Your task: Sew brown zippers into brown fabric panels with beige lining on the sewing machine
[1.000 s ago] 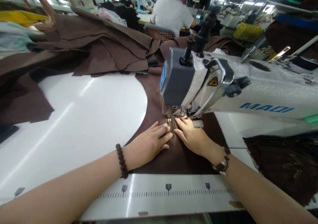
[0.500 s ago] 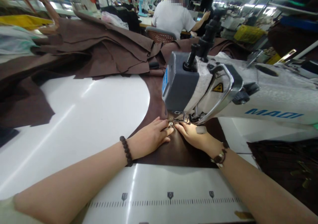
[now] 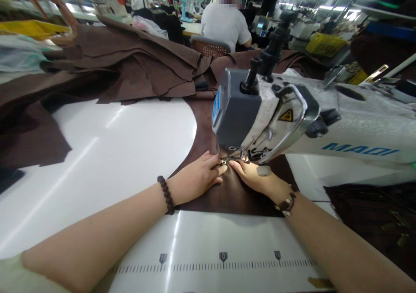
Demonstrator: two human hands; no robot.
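A brown piece of fabric (image 3: 224, 200) lies on the white sewing table, passing under the needle area of the sewing machine (image 3: 240, 106). My left hand (image 3: 199, 176) rests on it left of the metal presser foot (image 3: 224, 160), its fingers stretched out and laid on the cloth. On the other side, close to the foot, is my right hand (image 3: 251, 176), thumb and fingers extended over the fabric; the machine head hides some of its fingertips. Both hands press the cloth from above and touch the area right around the foot.
Brown fabric pieces (image 3: 139, 63) are heaped along the table's far side. A ruler scale (image 3: 195, 266) is printed near the front edge. Dark cloth with metal zipper pulls (image 3: 373, 223) lies at the right. Beyond sits a person in white (image 3: 222, 26).
The fabric's near edge has shifted slightly away from me, toward the machine. My hands stay almost in place. The seated person's raised arm has come down.
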